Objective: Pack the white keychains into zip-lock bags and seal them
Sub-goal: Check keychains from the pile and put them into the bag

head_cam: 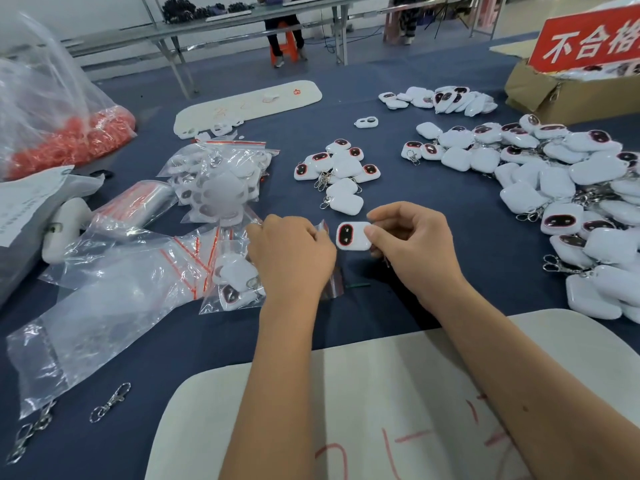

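My right hand (412,244) pinches a white keychain (351,236) with a dark red-rimmed window, held just above the blue table. My left hand (291,254) grips the mouth of a small clear zip-lock bag (332,282) with a red seal strip, right beside that keychain. A small cluster of loose white keychains (341,171) lies just beyond my hands. A big heap of keychains (568,188) covers the right side. Filled bags (221,178) are piled at centre left, and one filled bag (235,282) lies by my left wrist.
Empty zip-lock bags (104,299) spread over the left. A large clear sack of red rings (62,133) stands far left. A cardboard box (561,88) with a red sign sits at the far right. White boards (249,102) (381,393) lie far and near. Loose metal clasps (110,401) lie front left.
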Tool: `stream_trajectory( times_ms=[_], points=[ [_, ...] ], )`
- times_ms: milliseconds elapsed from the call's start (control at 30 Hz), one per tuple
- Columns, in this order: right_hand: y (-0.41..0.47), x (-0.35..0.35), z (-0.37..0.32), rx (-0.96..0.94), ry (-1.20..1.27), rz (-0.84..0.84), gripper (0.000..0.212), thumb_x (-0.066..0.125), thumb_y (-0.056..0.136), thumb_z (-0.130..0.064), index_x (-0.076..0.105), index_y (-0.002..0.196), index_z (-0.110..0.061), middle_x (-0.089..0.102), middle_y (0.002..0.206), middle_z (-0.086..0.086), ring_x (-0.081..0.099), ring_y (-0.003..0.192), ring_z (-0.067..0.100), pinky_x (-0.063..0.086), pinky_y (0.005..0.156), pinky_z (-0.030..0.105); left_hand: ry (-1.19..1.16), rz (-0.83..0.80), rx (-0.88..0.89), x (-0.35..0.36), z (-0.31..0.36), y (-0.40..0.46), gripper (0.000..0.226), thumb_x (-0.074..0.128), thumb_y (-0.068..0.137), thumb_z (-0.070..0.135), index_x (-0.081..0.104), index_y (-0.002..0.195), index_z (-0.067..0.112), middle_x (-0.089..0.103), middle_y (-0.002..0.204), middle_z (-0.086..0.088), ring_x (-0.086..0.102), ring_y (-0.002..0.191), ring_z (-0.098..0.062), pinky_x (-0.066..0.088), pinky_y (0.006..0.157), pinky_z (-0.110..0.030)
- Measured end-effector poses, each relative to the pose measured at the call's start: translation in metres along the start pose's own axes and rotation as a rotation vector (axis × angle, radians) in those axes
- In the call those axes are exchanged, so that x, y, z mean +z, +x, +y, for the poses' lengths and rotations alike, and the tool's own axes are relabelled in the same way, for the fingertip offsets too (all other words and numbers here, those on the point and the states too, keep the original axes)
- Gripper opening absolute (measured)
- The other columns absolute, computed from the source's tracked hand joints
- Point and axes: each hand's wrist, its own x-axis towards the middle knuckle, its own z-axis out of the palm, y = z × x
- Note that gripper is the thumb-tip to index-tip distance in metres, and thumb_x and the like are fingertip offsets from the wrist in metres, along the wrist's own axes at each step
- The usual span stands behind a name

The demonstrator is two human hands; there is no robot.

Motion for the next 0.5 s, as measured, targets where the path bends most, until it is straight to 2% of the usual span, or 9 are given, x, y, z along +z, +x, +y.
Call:
stream_trajectory(
  times_ms=[100, 200, 300, 400, 500],
  points=[
    [-0.002, 0.001, -0.002, -0.019, 0.004, -0.026, 0.012, 0.074, 0.093, -0.006, 0.073, 0.097, -0.017, 0.075, 0.075, -0.001, 0.07, 0.055, 0.018, 0.055, 0.054, 0.024, -0.15, -0.062, 0.04, -0.01, -0.006, 0.005, 0.033, 0.057, 0.097, 0.023, 0.066, 0.066, 0.017, 0.069, 0.082, -0.004, 0.059, 0.1, -0.03, 0.038, 0.098, -0.037],
    [-0.005, 0.0, -0.007, -0.03, 0.117, -0.073, 0.006, 0.073, 0.094, -0.004, 0.073, 0.095, -0.01, 0.071, 0.067, 0.004, 0.068, 0.052, 0.02, 0.056, 0.051, 0.027, -0.317, -0.078, 0.106, -0.018, -0.009, 0.004, 0.035, 0.063, 0.096, 0.019, 0.067, 0.063, 0.007, 0.061, 0.066, 0.003, 0.062, 0.087, -0.032, 0.046, 0.099, -0.051],
    [-0.009, 0.002, -0.011, -0.03, 0.213, -0.136, 0.007, 0.07, 0.095, 0.001, 0.073, 0.093, -0.005, 0.069, 0.064, 0.006, 0.067, 0.051, 0.022, 0.057, 0.051, 0.028, -0.362, -0.068, 0.155, -0.022, -0.009, 0.004, 0.032, 0.064, 0.096, 0.016, 0.066, 0.064, 0.011, 0.058, 0.077, 0.001, 0.062, 0.09, -0.035, 0.048, 0.094, -0.056],
    [-0.011, 0.005, -0.012, -0.015, 0.171, -0.169, 0.01, 0.069, 0.095, 0.002, 0.074, 0.09, -0.006, 0.07, 0.065, 0.005, 0.069, 0.051, 0.021, 0.057, 0.05, 0.027, -0.353, -0.058, 0.168, -0.025, -0.011, 0.007, 0.036, 0.066, 0.097, 0.022, 0.061, 0.061, 0.026, 0.06, 0.097, -0.007, 0.052, 0.108, -0.034, 0.042, 0.098, -0.046],
    [-0.011, 0.007, -0.013, 0.001, 0.121, -0.171, 0.011, 0.07, 0.094, 0.001, 0.075, 0.088, -0.007, 0.071, 0.064, 0.009, 0.069, 0.051, 0.021, 0.056, 0.049, 0.026, -0.365, -0.079, 0.178, -0.027, -0.015, 0.008, 0.039, 0.068, 0.096, 0.024, 0.058, 0.059, 0.03, 0.06, 0.101, -0.006, 0.05, 0.112, -0.029, 0.039, 0.096, -0.039]
  ],
)
